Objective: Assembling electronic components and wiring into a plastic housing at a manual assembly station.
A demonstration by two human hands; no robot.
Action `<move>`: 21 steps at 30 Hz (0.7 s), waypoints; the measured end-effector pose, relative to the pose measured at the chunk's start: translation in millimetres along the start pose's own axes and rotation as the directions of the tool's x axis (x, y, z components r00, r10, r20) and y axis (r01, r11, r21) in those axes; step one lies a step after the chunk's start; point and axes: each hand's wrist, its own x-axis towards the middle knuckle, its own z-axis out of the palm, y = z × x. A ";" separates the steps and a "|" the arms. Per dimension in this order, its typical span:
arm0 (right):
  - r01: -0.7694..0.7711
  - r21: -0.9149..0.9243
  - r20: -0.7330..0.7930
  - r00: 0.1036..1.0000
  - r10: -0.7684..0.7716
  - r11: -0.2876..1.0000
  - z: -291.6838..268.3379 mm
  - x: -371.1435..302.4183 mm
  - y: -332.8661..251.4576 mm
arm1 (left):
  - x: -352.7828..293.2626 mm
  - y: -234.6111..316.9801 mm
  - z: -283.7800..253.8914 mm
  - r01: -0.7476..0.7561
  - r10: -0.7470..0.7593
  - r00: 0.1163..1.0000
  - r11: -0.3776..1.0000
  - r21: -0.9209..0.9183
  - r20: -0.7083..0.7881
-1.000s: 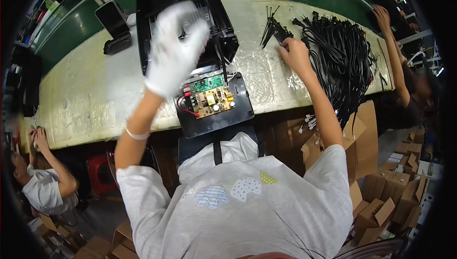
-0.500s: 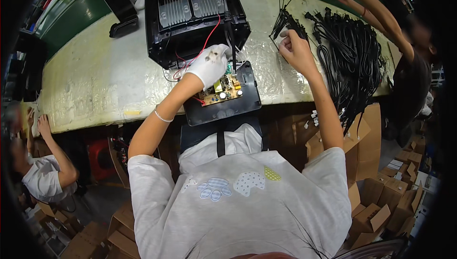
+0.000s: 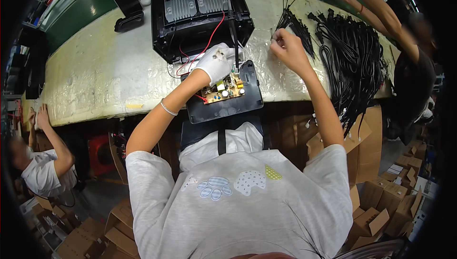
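Note:
My left hand [image 3: 214, 63], in a white glove, is closed over the wires between a black housing [image 3: 166, 33] and a circuit board [image 3: 220, 94]. What its fingers grip is hidden; a black cord [image 3: 236, 54] runs close beside the fingertips. The board lies on a black plastic panel [image 3: 209, 112] at the table's near edge. Red wires [image 3: 209, 42] link the housing and the board. My bare right hand [image 3: 289, 52] is held in a pinch over the table, just left of a bunch of black cable ties [image 3: 300, 30]. Anything between its fingertips is too small to make out.
Black power cords [image 3: 350, 59] are heaped on the table's right side and hang over its edge. A dark device on a stand [image 3: 126, 2] is at the back left. Cardboard boxes [image 3: 371, 135] stand below. Other people work at far left and right.
My right hand has shifted slightly left and nearer, away from the cable ties, its fingers curled further. My left hand stays at the wires. The person's arm at right has moved.

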 end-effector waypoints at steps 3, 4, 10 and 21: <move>-0.138 0.594 0.023 0.988 0.155 0.792 22.5 -4.4 6.3 | 2.9 -3.0 3.4 -0.030 0.028 0.999 0.998 -0.048 -0.042; -0.201 0.715 0.072 0.974 0.216 0.669 33.6 -5.0 4.0 | 2.3 -0.1 1.6 -0.023 0.020 0.999 0.998 -0.052 -0.049; -0.367 0.904 0.305 0.913 0.270 0.220 56.6 -12.6 -16.9 | 8.1 -1.4 -2.4 -0.029 0.029 1.000 0.999 0.015 -0.009; 0.204 0.118 -0.102 0.976 -0.193 0.972 28.4 -21.6 -54.0 | -18.9 16.1 -41.2 -0.018 0.037 0.985 0.993 0.114 -0.168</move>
